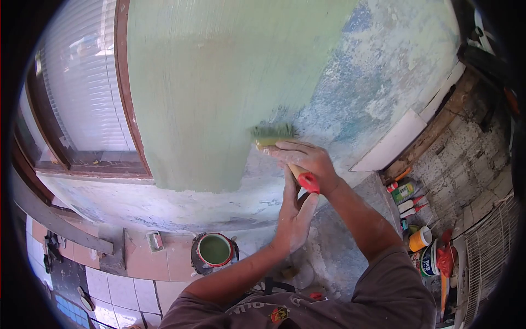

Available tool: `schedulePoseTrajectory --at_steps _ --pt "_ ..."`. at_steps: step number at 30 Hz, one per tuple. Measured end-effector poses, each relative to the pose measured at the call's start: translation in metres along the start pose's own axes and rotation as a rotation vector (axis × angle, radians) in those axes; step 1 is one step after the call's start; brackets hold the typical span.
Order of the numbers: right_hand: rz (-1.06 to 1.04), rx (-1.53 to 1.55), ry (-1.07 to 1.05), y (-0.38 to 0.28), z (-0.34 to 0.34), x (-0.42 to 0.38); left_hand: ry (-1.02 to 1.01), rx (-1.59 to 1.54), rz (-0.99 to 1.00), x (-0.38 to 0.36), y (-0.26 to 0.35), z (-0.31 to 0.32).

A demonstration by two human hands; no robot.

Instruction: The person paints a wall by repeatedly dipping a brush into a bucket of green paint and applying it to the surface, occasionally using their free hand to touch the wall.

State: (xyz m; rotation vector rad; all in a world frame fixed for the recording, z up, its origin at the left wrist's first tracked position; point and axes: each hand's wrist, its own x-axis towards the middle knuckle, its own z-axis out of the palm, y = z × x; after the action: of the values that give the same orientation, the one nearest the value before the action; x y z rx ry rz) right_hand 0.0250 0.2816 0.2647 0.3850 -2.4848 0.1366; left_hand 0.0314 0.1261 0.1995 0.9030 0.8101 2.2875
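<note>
A wide paintbrush [302,176] with a pale handle and red end is pressed to the wall, its green-coated bristles spread on the surface. My right hand [308,160] is closed around the brush near its head. Lower down, my left hand [296,214] holds the handle's end, fingers along its underside and thumb beside the red tip. Light green paint [203,104] covers the wall left of and above the brush. To the right, the wall [361,93] is patchy blue and white. Both hands carry pale smears.
A bucket of green paint [215,249] stands on the floor below the wall. A brown-framed window [131,104] borders the painted area at left. At right are bottles [404,192], an orange-yellow container [419,239], a paint tub [430,261] and a wire rack [493,257].
</note>
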Motion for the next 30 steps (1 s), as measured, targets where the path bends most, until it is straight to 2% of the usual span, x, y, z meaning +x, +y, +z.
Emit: schedulePoseTrajectory --at_steps 1,3,5,7,8,10,12,15,18,21,25,27,30 --pt "0.048 0.193 -0.073 0.011 -0.006 0.001 -0.032 -0.023 0.002 0.007 0.009 0.005" --pt "0.209 0.240 -0.076 0.032 -0.028 0.020 -0.094 -0.067 -0.003 0.036 0.039 0.021" --pt "0.401 0.310 0.008 0.008 -0.091 0.084 -0.216 -0.198 0.141 0.074 0.073 0.049" --pt "-0.064 -0.397 0.179 0.008 -0.150 0.130 -0.356 -0.284 0.209 0.111 0.114 0.078" --pt "-0.026 -0.174 0.363 -0.007 -0.163 0.145 -0.383 -0.208 0.251 0.125 0.134 0.089" --pt "-0.038 -0.097 0.514 -0.007 -0.189 0.164 -0.403 -0.117 0.374 0.145 0.144 0.099" --pt "-0.030 -0.382 0.448 -0.023 -0.196 0.170 -0.395 -0.085 0.534 0.157 0.137 0.103" --pt "-0.175 -0.203 0.407 0.019 -0.153 0.148 -0.339 -0.069 0.349 0.135 0.120 0.081" --pt "-0.207 -0.238 0.422 0.013 -0.107 0.117 -0.272 -0.026 0.278 0.103 0.081 0.048" --pt "-0.074 -0.295 0.412 0.012 -0.059 0.074 -0.250 -0.043 0.134 0.068 0.055 0.020" --pt "-0.059 -0.272 0.304 0.001 -0.012 0.028 -0.142 0.010 0.034 0.023 0.011 -0.010" --pt "-0.047 -0.290 0.138 -0.002 0.007 -0.002 -0.076 0.009 -0.011 -0.002 -0.009 -0.018" --pt "0.060 -0.010 -0.075 -0.005 0.017 -0.016 0.015 -0.026 -0.062 -0.018 -0.019 -0.019"
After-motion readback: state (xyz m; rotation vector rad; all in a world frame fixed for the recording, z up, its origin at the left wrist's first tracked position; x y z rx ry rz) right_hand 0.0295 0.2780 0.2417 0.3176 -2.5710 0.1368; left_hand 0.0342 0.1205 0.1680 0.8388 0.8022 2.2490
